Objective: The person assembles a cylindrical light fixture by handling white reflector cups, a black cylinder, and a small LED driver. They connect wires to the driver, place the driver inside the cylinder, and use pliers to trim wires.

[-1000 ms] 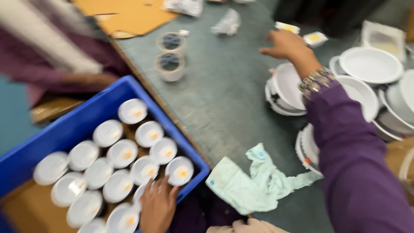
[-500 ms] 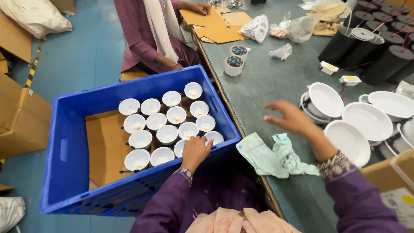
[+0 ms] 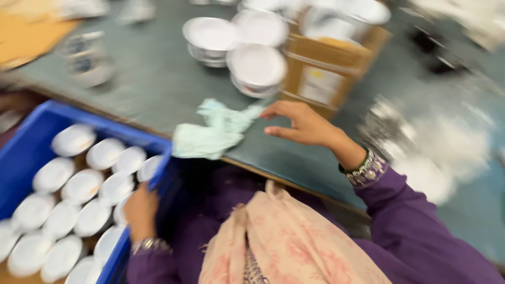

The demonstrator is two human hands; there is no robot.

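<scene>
Since earlier frame: right hand (image 3: 302, 126) swung down-left, now hovers fingers spread, empty, just beside pale green cloth (image 3: 213, 134) at worktop (image 3: 152, 79) edge. Left hand (image 3: 141, 210) rests on blue crate (image 3: 31, 123) rim beside white cups (image 3: 84, 184); grip unclear, blurred.

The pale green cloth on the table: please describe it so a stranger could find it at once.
On the grey-green table, look at the near edge beside the blue crate. The pale green cloth lies crumpled there, next to the right hand. It is soft and shapeless; its neighbours are round white dishes.
</scene>
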